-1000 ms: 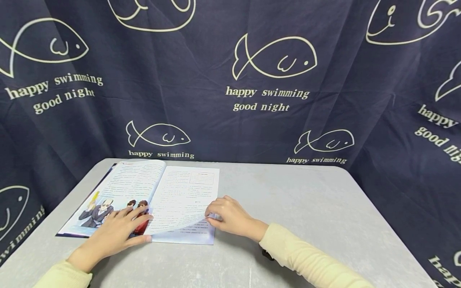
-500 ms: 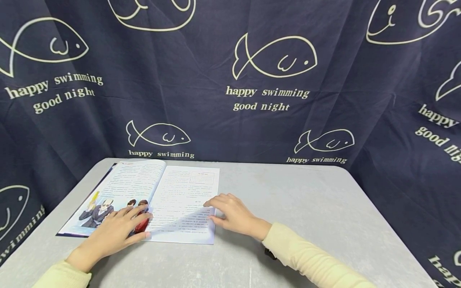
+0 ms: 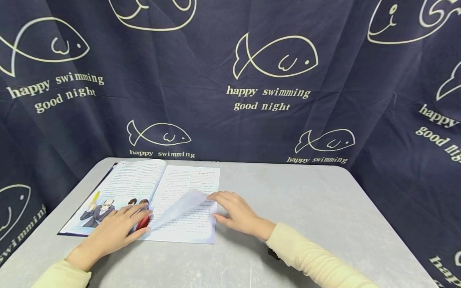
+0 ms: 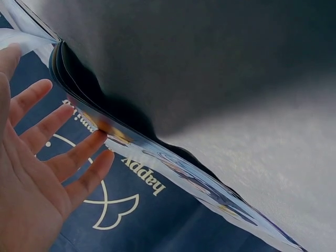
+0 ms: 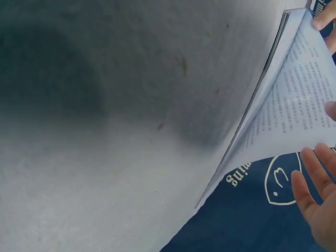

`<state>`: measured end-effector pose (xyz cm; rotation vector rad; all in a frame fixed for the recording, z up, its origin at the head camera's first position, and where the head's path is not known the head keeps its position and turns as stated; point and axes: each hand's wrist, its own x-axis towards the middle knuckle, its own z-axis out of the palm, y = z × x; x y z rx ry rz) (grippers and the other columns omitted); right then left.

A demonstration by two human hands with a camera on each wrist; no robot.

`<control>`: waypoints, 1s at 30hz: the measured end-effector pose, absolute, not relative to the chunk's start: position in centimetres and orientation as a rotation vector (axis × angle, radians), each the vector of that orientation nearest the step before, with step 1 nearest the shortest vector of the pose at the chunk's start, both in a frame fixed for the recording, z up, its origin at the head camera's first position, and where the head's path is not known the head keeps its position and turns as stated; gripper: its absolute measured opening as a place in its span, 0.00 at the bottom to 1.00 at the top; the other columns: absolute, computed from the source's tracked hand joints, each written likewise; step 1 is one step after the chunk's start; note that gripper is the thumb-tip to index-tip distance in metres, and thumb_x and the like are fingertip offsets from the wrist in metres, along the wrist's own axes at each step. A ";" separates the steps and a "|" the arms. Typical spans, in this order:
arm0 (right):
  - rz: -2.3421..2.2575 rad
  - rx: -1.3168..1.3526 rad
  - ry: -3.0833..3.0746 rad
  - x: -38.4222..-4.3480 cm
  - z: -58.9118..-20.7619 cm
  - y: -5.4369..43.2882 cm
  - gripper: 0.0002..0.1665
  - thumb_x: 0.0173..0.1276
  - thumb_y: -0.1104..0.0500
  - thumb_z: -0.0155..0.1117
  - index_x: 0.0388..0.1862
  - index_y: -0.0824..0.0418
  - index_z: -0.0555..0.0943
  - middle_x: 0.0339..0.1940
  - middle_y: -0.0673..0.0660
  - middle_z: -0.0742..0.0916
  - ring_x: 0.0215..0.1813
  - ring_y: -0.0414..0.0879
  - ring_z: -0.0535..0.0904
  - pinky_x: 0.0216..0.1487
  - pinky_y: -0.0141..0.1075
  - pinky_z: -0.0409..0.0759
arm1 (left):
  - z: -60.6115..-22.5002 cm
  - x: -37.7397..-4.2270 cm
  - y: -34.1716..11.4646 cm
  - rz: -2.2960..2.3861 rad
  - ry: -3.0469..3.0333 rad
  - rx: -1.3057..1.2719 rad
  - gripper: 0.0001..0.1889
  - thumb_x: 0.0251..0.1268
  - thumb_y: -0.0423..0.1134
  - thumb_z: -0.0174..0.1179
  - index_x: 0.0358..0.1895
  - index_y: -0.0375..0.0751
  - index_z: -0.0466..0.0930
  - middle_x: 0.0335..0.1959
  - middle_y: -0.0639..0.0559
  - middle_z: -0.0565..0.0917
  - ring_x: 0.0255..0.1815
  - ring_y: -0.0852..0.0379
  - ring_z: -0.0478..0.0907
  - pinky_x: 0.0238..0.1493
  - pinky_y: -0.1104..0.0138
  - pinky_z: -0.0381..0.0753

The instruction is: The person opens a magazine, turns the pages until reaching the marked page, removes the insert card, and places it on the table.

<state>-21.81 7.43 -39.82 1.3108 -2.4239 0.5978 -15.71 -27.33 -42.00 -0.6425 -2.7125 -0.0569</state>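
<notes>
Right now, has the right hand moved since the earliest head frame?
Yes, slightly: judged against the table, the right hand has shifted toward the far edge and a little to the right.

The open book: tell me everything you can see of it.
The book lies open on the grey table's left part, a dark cover edge showing at left. Its paper-looking pages carry small print; the left one also has a colour illustration of figures, partly under the left hand. On the right, a sheet curls up, the right hand at its edge.
</notes>
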 end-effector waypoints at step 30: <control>0.308 1.471 -2.646 -20.7 -41.1 6.7 0.28 0.57 0.44 0.64 0.54 0.52 0.73 0.54 0.47 0.79 0.51 0.41 0.74 0.47 0.31 0.70 | -41.9 -16.1 -27.7 -0.033 -2.576 -0.661 0.39 0.50 0.50 0.63 0.65 0.38 0.62 0.61 0.44 0.70 0.57 0.46 0.69 0.44 0.51 0.71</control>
